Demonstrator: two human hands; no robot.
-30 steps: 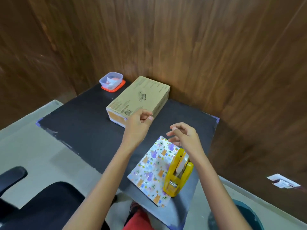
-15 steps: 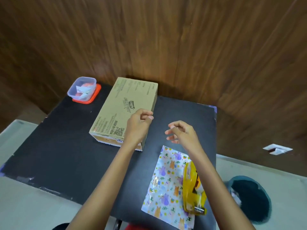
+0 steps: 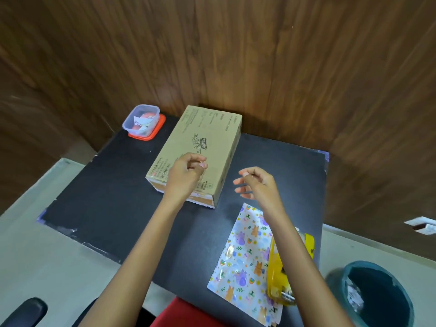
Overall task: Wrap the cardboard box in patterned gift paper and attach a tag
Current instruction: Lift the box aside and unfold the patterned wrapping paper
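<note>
Paper (image 3: pixel 243 251) lies nearest me, a folded sheet of patterned gift wrap on the near right of the black mat (image 3: pixel 106 208), with the yellow tape dispenser (image 3: pixel 279 277) resting on its right edge. Beyond it my right hand (image 3: pixel 258 184) hangs above the mat, fingers loosely curled and a little spread, holding nothing. My left hand (image 3: pixel 186 173) hovers over the near end of the cardboard box (image 3: pixel 203 142), fingers curled in toward the thumb. I see nothing pinched between them, and I cannot tell whether they touch the top. The box lies flat on its broad face in the middle of the mat, unwrapped, printed side up. Its long axis runs from near to far, the far end leaning slightly right, and one short end points at me. I judge the wrapping not yet begun. If I tug the sheet out from under the dispenser, the weight may crease or tear the glossy paper, or the dispenser may topple off the near edge. If I spread the sheet with the box where it is, room is short, and a box set askew on it would leave uneven overlaps at the ends. At the far left corner stands a small clear container (image 3: pixel 141 120) on a red lid, with paper bits inside, possibly tags.
</note>
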